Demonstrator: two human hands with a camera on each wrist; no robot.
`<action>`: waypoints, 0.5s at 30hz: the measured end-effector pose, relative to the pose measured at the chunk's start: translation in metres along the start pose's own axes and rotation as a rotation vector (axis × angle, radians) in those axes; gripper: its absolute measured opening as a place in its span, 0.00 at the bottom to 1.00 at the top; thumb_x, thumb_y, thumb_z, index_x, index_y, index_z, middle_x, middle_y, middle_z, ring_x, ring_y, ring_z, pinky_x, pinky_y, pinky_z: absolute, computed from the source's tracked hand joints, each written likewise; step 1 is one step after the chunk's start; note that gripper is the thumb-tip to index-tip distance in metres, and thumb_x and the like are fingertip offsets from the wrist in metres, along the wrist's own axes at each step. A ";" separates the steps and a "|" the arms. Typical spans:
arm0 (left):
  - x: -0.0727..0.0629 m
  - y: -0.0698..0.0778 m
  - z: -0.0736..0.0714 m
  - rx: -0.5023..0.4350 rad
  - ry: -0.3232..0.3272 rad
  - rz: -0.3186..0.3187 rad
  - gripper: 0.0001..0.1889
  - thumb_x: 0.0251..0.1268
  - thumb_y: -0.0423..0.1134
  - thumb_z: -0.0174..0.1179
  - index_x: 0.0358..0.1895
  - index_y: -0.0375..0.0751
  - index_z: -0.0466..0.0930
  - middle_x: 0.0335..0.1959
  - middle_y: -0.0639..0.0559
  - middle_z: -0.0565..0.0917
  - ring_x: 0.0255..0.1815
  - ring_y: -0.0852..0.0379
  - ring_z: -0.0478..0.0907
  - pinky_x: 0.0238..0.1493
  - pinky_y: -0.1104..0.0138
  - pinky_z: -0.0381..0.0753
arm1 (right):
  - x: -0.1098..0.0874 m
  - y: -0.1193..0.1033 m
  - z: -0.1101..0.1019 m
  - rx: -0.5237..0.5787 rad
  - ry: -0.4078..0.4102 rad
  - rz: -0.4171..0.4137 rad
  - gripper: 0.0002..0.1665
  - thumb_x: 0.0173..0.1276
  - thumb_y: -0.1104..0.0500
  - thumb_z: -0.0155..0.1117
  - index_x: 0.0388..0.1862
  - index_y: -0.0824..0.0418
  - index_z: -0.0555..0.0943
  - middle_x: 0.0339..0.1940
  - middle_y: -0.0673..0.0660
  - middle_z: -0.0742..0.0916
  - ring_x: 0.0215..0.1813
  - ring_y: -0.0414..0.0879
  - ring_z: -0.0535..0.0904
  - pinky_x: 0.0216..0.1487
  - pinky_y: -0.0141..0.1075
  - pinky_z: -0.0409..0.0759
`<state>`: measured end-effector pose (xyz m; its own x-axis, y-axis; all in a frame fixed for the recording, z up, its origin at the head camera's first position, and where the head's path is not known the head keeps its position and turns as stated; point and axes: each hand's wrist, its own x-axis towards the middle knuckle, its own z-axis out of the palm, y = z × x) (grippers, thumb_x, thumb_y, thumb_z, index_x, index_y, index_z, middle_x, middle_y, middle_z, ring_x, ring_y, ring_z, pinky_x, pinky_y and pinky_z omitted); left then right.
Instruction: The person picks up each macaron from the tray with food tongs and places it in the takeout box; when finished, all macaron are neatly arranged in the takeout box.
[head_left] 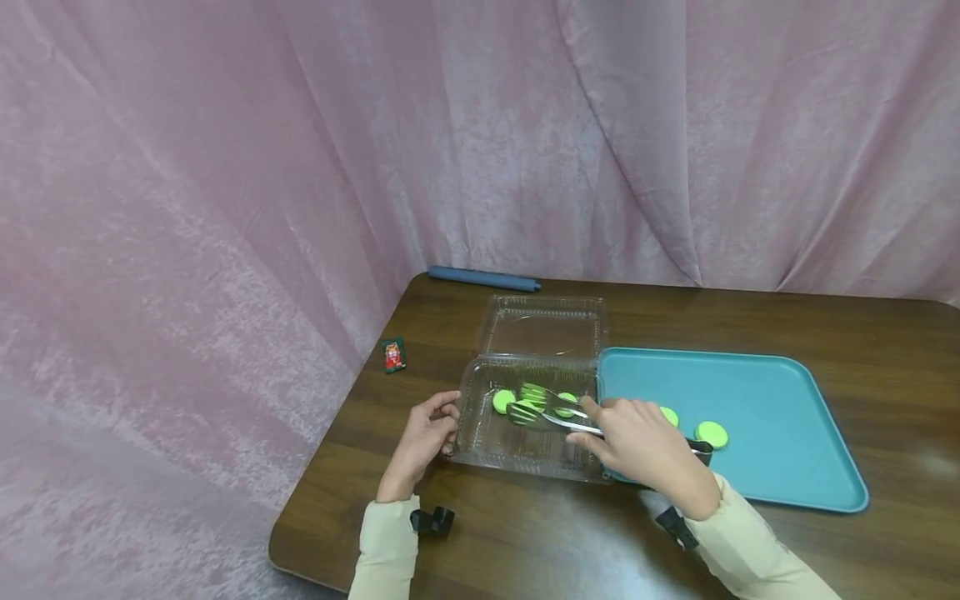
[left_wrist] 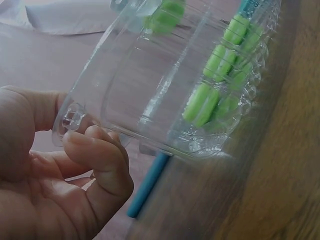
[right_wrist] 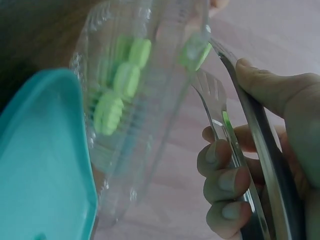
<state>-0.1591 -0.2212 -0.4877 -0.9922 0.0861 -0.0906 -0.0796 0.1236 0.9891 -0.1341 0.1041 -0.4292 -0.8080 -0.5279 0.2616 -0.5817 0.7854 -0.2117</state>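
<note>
A clear plastic clamshell container (head_left: 517,457) stands with its lid folded back. My left hand (head_left: 426,437) pinches its left rim near the corner, as the left wrist view shows close up. In my right hand (head_left: 641,437) is a pair of metal tongs (right_wrist: 267,160) with fork-shaped ends, reaching over the container. A green macaron (right_wrist: 196,51) is at the tong tips; whether they grip it firmly I cannot tell. More macarons (left_wrist: 201,104) with pale filling stand in a row along the container's far side. Two others (head_left: 712,434) lie on the blue tray, one partly behind the right hand.
The blue tray (head_left: 780,433) touches the container's right side. The open lid (head_left: 543,332) lies toward the back. A blue rod (head_left: 483,279) rests along the table's rear edge. Near the left edge lies a small green and red packet (head_left: 393,355). Pink curtains hang behind and left.
</note>
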 end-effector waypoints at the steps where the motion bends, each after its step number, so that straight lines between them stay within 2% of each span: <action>1: 0.000 0.000 0.000 -0.001 -0.001 0.000 0.28 0.58 0.19 0.48 0.66 0.25 0.71 0.36 0.46 0.72 0.24 0.58 0.66 0.19 0.72 0.67 | 0.001 -0.001 0.002 -0.003 0.000 -0.008 0.31 0.66 0.42 0.69 0.55 0.65 0.84 0.14 0.44 0.68 0.14 0.38 0.61 0.14 0.32 0.55; 8: -0.001 0.001 0.001 0.005 -0.009 -0.006 0.28 0.58 0.19 0.47 0.66 0.25 0.71 0.36 0.47 0.72 0.24 0.58 0.66 0.19 0.72 0.67 | 0.011 -0.009 0.015 -0.056 0.021 -0.050 0.24 0.63 0.42 0.73 0.43 0.62 0.84 0.13 0.44 0.68 0.14 0.38 0.60 0.12 0.34 0.59; 15: -0.001 0.003 0.001 0.006 0.010 -0.003 0.28 0.57 0.20 0.47 0.66 0.25 0.71 0.34 0.48 0.72 0.24 0.58 0.66 0.18 0.72 0.67 | 0.024 -0.017 0.026 -0.116 0.035 -0.104 0.24 0.60 0.42 0.75 0.39 0.61 0.85 0.13 0.47 0.70 0.14 0.39 0.60 0.12 0.36 0.63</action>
<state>-0.1580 -0.2203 -0.4851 -0.9929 0.0754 -0.0925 -0.0822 0.1302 0.9881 -0.1458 0.0697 -0.4434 -0.7393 -0.5981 0.3094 -0.6454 0.7604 -0.0725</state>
